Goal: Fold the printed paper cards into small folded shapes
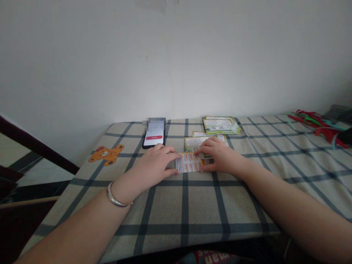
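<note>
A small printed card [189,162] with orange and white boxes lies flat on the checked cloth. My left hand [154,163] rests on its left edge, fingers curled against the card, a silver bangle on the wrist. My right hand [220,156] presses its fingertips on the card's right end. Just behind the card lies a second similar card [194,142], partly hidden by my right hand. A stack of green-edged cards [221,125] sits further back near the wall.
A phone [154,136] with a lit screen lies behind my left hand. The checked cloth [192,205] carries an orange bear print [106,154] at left. Red and green ribbons [316,124] lie at the far right. A white wall stands close behind.
</note>
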Tool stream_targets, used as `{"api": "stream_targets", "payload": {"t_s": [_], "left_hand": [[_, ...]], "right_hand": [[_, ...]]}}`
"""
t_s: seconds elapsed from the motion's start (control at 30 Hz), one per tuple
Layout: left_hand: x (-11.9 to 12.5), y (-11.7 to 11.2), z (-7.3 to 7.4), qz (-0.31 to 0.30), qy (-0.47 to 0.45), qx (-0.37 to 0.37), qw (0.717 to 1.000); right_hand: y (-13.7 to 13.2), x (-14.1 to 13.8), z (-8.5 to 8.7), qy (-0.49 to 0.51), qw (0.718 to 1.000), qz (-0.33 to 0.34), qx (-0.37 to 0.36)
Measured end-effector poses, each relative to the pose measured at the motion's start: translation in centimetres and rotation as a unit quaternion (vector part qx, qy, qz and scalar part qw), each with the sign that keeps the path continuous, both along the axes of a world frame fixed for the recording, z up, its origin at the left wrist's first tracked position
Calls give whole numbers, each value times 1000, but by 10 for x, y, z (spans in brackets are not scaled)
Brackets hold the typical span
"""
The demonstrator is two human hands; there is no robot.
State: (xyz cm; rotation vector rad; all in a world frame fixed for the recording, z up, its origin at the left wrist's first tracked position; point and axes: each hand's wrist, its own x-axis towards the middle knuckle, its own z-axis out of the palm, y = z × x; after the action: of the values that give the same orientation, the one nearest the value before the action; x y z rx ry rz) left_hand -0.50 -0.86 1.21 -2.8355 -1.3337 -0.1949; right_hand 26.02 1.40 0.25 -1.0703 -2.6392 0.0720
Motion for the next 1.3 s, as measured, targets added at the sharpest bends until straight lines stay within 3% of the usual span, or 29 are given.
{"api": "stream_targets", "payload": {"t_s": [0.8, 1.13, 1.3], "left_hand": [[2, -5, 5, 28, -5, 21, 999], [16, -18, 2, 46, 11, 89, 995], [20, -20, 4, 57, 31, 99, 993]], "right_hand": [[-2, 10, -2, -8, 999, -46, -23], [-13, 0, 7, -20, 999, -4, 42], [-21, -18, 7, -4, 999, 48, 18]]}}
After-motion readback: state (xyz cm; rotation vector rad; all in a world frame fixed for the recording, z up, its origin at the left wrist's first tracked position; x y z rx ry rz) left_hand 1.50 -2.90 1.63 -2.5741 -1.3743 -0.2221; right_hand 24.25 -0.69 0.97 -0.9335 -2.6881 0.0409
